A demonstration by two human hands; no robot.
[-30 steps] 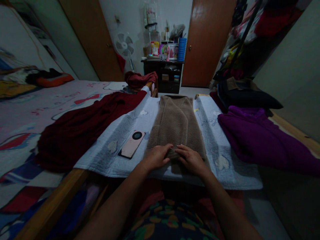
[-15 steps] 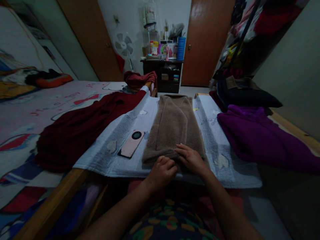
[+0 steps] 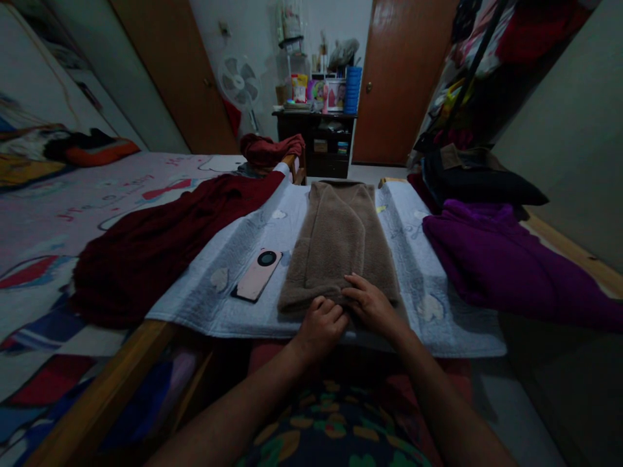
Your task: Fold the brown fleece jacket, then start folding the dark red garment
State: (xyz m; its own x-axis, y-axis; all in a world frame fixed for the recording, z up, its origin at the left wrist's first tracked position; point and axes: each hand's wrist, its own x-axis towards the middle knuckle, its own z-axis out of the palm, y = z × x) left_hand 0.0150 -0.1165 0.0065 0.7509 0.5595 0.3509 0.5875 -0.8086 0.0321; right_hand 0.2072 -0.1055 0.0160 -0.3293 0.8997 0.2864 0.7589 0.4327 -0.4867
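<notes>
A folded brown fleece garment [image 3: 335,233] lies lengthwise on a pale blue quilted cloth [image 3: 233,318]. At its near edge, my left hand [image 3: 324,324] has its fingers curled closed on the fabric. Just to the right, my right hand [image 3: 370,301] rests on the same edge, its fingers bent over the garment and the index finger extended. The two hands nearly touch. Left of the garment lies a pink phone [image 3: 257,275] with a round dark camera.
Dark red clothing [image 3: 165,240] lies on the left beside a patterned bed. At the right are a purple garment [image 3: 511,266] and a dark folded pile [image 3: 477,181]. A wooden rail [image 3: 107,389] runs at lower left. Behind stand a fan [image 3: 239,81] and a dark shelf [image 3: 314,146].
The view has shifted slightly, raising the scene in the picture a little. My left hand has moved slightly right, closer to my right hand. The garment looks nearly the same.
</notes>
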